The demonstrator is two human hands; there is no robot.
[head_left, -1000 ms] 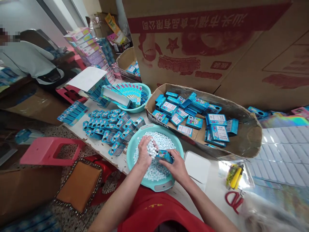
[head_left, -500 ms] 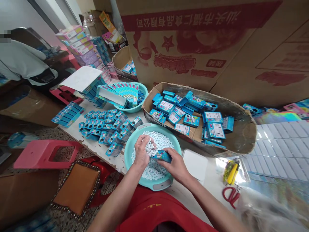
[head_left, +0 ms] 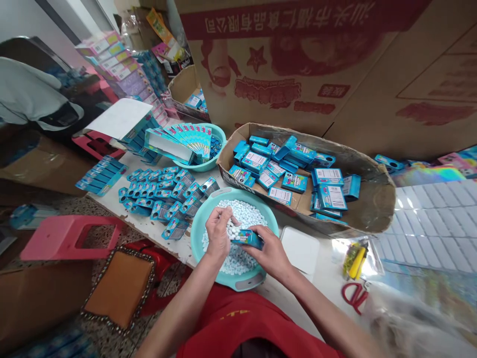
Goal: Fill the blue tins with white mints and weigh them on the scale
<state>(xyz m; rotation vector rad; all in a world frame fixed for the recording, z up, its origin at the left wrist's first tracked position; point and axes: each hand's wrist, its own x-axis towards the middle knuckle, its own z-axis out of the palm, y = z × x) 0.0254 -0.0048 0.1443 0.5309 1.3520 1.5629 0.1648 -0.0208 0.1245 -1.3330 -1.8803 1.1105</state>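
Note:
My left hand [head_left: 219, 231] is cupped round some white candies [head_left: 233, 230] at the open end of a small blue box [head_left: 247, 238]. The fingers of my right hand [head_left: 270, 250] grip that box from its right side. Both hands are over a turquoise basin [head_left: 201, 219] holding many loose white candies. Left of the basin, several small blue boxes [head_left: 160, 210] stand in rows with round openings showing. A cardboard tray [head_left: 367, 209] behind the basin holds a jumble of blue boxes.
A second turquoise basin [head_left: 222, 136] with flat cartons stands at the back. Right of my hands are a white lid [head_left: 299, 250], yellow-handled cutters [head_left: 357, 262] and red scissors [head_left: 355, 297]. A pink stool [head_left: 52, 237] and a person's pale sleeve [head_left: 26, 89] are at left.
My left fingers have closed in a little over the candies, and the box is slightly further left. The whole view has shifted slightly.

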